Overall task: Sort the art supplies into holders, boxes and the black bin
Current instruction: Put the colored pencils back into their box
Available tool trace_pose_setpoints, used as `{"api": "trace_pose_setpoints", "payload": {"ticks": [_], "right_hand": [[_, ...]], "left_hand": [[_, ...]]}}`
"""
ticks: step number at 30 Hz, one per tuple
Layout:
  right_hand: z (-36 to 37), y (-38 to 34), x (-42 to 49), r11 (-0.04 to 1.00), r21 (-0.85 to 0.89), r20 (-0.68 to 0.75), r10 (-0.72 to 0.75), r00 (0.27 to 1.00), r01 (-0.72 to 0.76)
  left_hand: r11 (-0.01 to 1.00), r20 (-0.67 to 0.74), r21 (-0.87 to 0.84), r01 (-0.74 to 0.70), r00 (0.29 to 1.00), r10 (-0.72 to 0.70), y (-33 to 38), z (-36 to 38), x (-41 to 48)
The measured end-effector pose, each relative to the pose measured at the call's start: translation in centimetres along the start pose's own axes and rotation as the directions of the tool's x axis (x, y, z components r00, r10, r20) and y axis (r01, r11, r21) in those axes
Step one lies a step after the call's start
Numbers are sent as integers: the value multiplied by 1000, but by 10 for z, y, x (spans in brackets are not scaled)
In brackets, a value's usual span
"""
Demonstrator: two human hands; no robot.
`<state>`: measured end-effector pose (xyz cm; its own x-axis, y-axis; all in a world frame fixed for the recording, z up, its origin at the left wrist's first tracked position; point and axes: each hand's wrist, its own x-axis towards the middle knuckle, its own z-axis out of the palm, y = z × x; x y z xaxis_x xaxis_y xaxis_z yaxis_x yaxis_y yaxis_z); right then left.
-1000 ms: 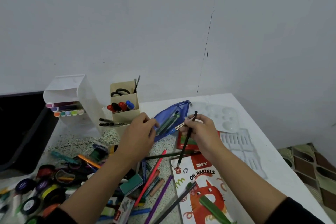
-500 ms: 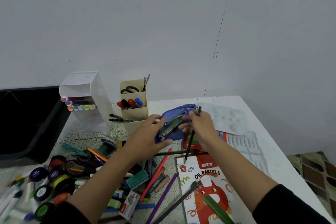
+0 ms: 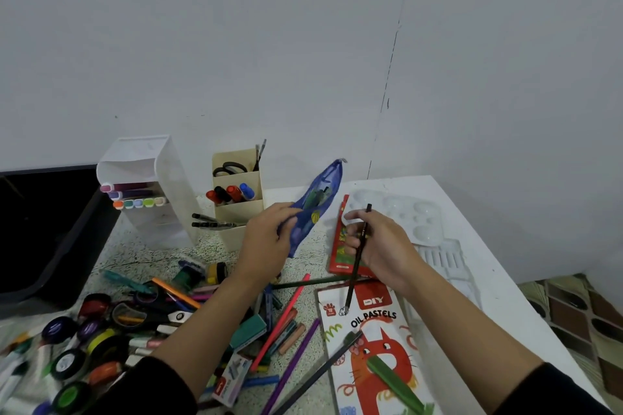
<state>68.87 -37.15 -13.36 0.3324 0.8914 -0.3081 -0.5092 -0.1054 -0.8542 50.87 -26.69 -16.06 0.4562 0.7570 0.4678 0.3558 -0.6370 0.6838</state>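
My left hand (image 3: 266,242) grips the lower end of a blue mesh pencil pouch (image 3: 317,202), which stands tilted up over the table with pens inside. My right hand (image 3: 381,246) holds a dark pencil (image 3: 357,259), tip pointing down over the oil pastels box (image 3: 371,347). A beige desk holder (image 3: 237,209) with scissors and markers stands behind the left hand. A white marker holder (image 3: 151,189) stands to its left. The black bin (image 3: 43,232) sits at the far left.
Loose pens, pencils, tape rolls and erasers (image 3: 151,320) litter the near left of the table. A white paint palette (image 3: 404,216) and a red packet (image 3: 344,246) lie at the right, near the table's edge. The wall is close behind.
The right hand has let go of the pouch and drawn back to the right with the pencil. The left hand has swung the pouch upright.
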Motion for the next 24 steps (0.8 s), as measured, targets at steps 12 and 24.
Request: {"api": "trace_pose_setpoints", "payload": {"ticks": [12, 24], "right_hand": [[-22, 6, -13, 912, -385, -335, -283, 899, 143], [-59, -33, 11, 407, -902, -88, -499, 862, 144]], "left_hand": [[948, 471, 245, -202, 879, 66, -7, 1, -15], [729, 612, 548, -410, 791, -15, 63, 60, 5]]}}
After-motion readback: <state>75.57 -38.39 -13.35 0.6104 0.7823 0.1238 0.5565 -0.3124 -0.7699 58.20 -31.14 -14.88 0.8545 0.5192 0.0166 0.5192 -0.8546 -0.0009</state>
